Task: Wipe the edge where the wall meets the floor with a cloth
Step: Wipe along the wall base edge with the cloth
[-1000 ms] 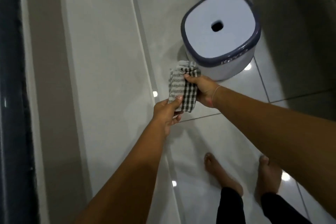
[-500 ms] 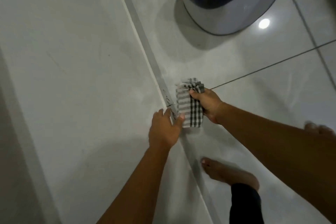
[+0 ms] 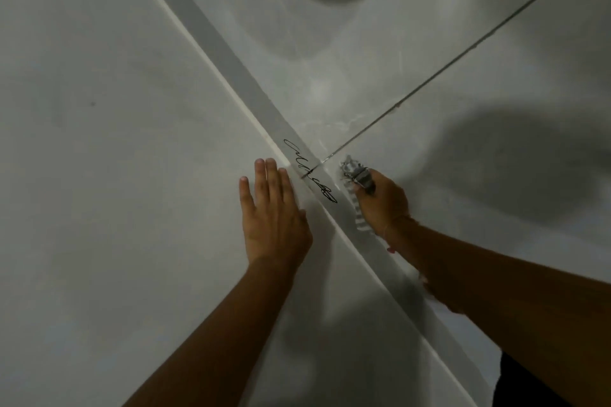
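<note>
Two hands down: left hand flat, fingers together on wall; right hand clutching cloth. I should press firmly along the scribbled edge.

Dim, soft-focus view; broad shadows pool on the glossy floor.

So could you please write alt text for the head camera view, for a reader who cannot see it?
Seen from above, a person's right hand grips a bunched checked cloth on the floor beside black scribbles on the grey strip where wall meets floor. Their left hand lies flat and open on the pale wall, and a dark grout line crosses the glossy floor tiles.
</note>
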